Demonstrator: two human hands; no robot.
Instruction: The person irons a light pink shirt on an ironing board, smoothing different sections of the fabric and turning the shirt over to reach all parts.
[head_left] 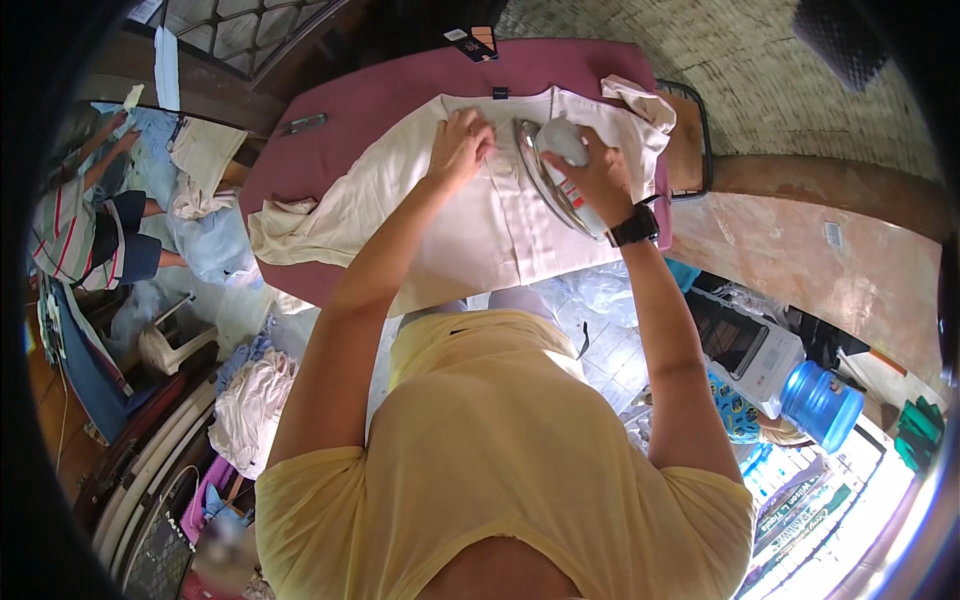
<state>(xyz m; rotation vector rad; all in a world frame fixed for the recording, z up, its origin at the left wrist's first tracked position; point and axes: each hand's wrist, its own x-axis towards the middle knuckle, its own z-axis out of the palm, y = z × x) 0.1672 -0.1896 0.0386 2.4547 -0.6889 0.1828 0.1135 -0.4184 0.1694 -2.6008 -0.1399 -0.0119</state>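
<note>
A cream long-sleeved shirt [450, 245] lies spread over a board covered in maroon cloth [370, 92], its collar end away from me and a dark label at the neck. My right hand [600, 175], with a dark watch on its wrist, is closed on a clothes iron [563, 143]. The iron, white and grey with a shiny metal edge, rests on the shirt's right half beside the button strip. To its left, my left hand [462, 148] has its fingers bent and closed on the shirt cloth near the collar.
A small green-grey tool [303, 124] lies on the board's left part; a dark card [472, 42] sits at its far edge. At far left another person [95, 225] handles clothes. A blue water bottle [822, 405] stands at right, and crumpled clothes [255, 405] lie at lower left.
</note>
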